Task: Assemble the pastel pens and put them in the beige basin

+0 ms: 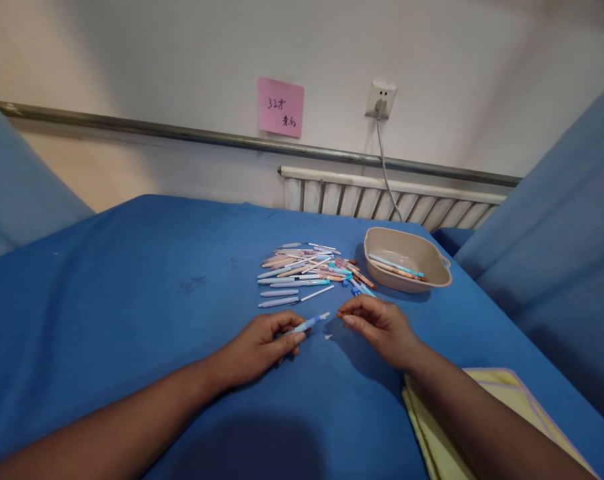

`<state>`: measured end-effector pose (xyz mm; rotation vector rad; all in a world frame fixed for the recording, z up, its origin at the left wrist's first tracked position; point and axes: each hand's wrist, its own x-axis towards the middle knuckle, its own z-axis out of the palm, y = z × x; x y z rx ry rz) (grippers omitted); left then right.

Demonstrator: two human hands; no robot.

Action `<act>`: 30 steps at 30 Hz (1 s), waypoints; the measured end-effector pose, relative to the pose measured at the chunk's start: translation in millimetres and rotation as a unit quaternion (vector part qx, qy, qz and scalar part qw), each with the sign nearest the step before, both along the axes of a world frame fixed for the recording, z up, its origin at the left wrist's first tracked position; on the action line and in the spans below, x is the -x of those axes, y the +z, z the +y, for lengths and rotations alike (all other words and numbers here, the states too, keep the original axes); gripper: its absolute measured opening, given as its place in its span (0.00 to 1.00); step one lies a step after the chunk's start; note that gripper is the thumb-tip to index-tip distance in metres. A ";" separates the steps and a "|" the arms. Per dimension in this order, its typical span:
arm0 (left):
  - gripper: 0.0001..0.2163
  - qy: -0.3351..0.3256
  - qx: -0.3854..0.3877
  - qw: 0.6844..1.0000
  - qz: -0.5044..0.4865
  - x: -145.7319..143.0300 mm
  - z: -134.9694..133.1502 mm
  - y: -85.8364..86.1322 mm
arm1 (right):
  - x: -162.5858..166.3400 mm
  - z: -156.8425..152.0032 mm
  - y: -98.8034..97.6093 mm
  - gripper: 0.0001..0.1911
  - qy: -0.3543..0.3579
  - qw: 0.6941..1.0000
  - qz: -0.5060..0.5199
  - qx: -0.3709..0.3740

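At far right, a beige basin (pixel 417 250) holds blue and orange pens (pixel 397 266); a pen pile (pixel 302 267) lies left of it. Nearer, the left hand (pixel 272 337) grips a pale-blue pen (pixel 306 326); the right hand (pixel 382 327) pinches a small brown piece (pixel 341 313).

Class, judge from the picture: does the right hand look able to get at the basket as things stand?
Probably yes: the basket sits just beyond the right hand, with only blue cloth seen between them, though it holds a small brown piece.
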<state>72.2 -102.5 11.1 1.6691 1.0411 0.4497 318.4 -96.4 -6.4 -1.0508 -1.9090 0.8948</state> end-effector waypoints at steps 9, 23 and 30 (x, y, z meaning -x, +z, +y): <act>0.12 -0.041 -0.038 0.998 0.015 -1.6 -2.4 2.7 | 2.3 -3.2 6.5 0.09 0.010 0.991 -0.013 -0.131; 0.12 -0.053 -0.062 0.996 0.024 -1.2 -3.7 2.4 | 4.7 -7.6 6.8 0.08 0.001 0.990 -0.026 -0.135; 0.13 -0.044 -0.045 0.998 0.021 -1.3 -4.5 1.0 | 3.8 -9.9 10.2 0.09 -0.008 0.991 -0.022 -0.129</act>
